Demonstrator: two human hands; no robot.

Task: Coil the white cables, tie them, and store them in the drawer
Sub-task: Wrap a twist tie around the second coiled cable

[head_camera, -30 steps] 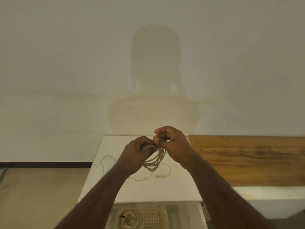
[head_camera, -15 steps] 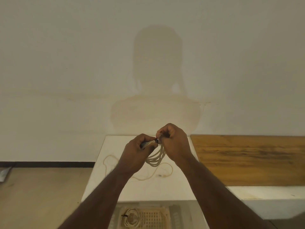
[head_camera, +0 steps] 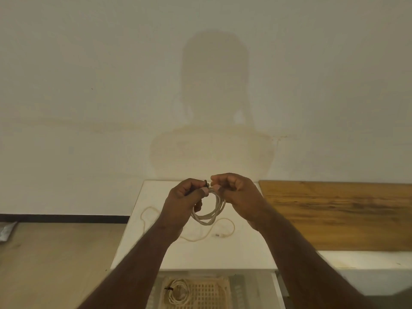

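- Fingers (head_camera: 201, 192) of the left hand (head_camera: 181, 202) are curled and pinch a black tie (head_camera: 206, 183) at the top of the coiled cable (head_camera: 208, 210); fingers of the right hand (head_camera: 237, 192) are curled and pinch the same coil top from the other side.
- Cable count: three white cables. One coil hangs between the two hands above the worktop (head_camera: 156, 253); one loose cable (head_camera: 196, 237) lies uncoiled on the worktop beneath the hands; one tied coil (head_camera: 178, 293) lies in the basket (head_camera: 207, 295) inside the open drawer (head_camera: 275, 288) at the near edge.
- Hidden: the forearms cover the middle of the loose cable; its left loop and its plug end at the right show. The drawer is cut off by the lower frame edge. How the tie is fastened cannot be made out.
- Surroundings: floor at the left, plain wall behind with the person's shadow, wooden board (head_camera: 334, 215) at the right, beside the worktop.
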